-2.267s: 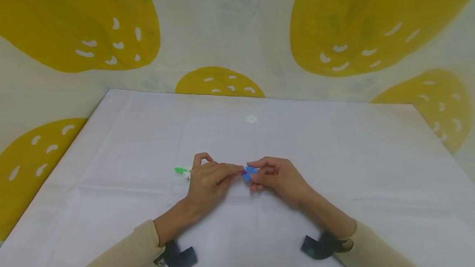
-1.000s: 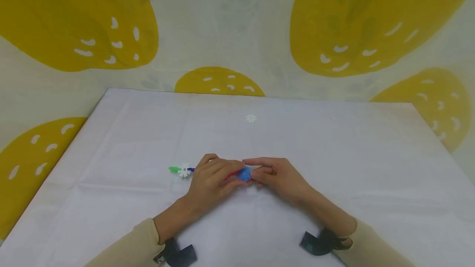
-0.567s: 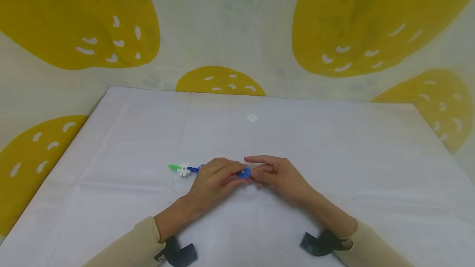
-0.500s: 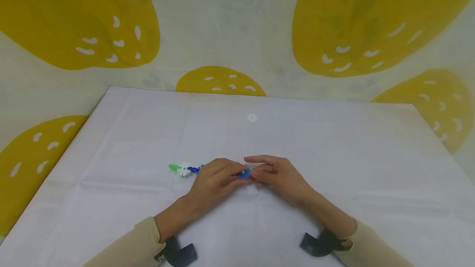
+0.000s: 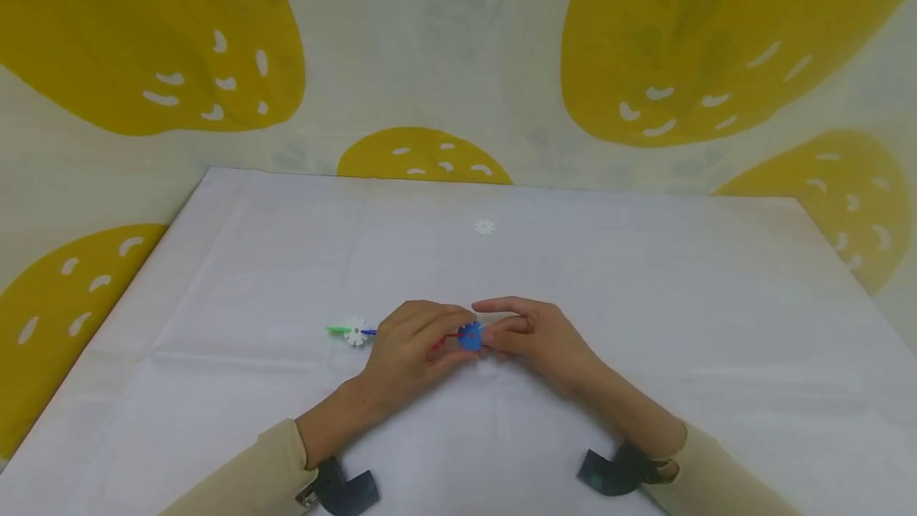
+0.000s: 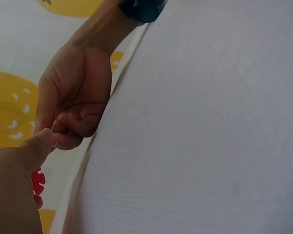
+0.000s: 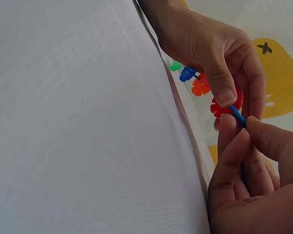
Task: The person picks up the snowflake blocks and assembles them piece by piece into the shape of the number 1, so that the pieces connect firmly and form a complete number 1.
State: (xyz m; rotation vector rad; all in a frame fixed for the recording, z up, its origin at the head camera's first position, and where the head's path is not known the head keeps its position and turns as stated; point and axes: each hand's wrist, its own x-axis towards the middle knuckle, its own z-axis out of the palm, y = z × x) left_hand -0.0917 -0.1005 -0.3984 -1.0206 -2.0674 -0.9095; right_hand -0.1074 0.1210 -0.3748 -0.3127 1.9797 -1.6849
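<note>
A chain of notched plastic snowflake discs runs through my left hand (image 5: 415,338), which grips it in the head view. Beyond that hand stick out a green disc (image 5: 338,330) and a white disc (image 5: 355,331). In the right wrist view a dark blue disc (image 7: 187,74), an orange disc (image 7: 200,85) and a red disc (image 7: 217,108) show along the chain. At its right end is a light blue disc (image 5: 470,336), edge-on in the right wrist view and joined to the red one. My right hand (image 5: 540,339) pinches its right edge, index finger raised.
A loose white snowflake disc (image 5: 484,227) lies farther back on the white-covered table (image 5: 645,277). Behind the table hangs a cloth (image 5: 458,38) with large yellow prints. Each wrist carries a dark camera mount (image 5: 347,490).
The light blue disc and right fingers have shifted slightly left since the first frame. My left hand's raised finger has come down. The chain has turned, its green end now looking thinner.
</note>
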